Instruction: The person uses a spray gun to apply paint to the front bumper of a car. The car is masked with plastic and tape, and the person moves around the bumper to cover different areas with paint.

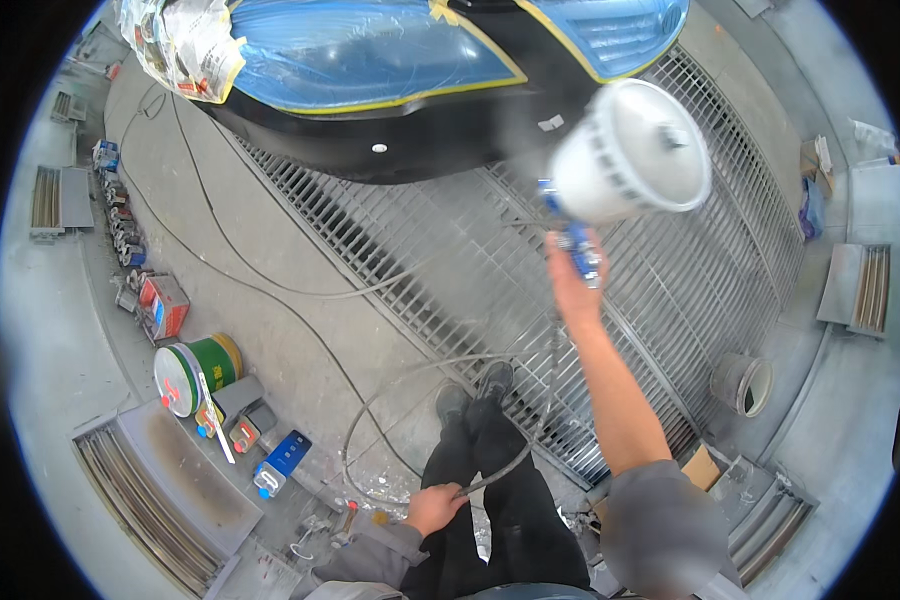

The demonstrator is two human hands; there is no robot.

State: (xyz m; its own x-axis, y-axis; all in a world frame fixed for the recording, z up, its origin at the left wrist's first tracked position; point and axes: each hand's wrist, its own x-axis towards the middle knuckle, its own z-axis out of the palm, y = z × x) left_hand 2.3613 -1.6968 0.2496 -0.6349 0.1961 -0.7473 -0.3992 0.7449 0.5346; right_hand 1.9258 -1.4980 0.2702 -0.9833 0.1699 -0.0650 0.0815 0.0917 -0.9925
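Note:
My right hand is stretched forward and wrapped round a paint spray gun with blue metal parts. A large white paint cup sits on top of the gun, tilted to the right. Faint mist hangs by the dark car panel just ahead. Blue masking film edged with yellow tape covers the areas above that panel. Low by my left thigh, my left hand is closed on a grey air hose. The hose loops over the floor and rises toward the gun.
Floor grating with slatted bars runs beneath the car and to the right. A white bucket stands at right. Along the left wall are a green pail, a red box, a blue can and several smaller cans. Hose lines cross the left floor.

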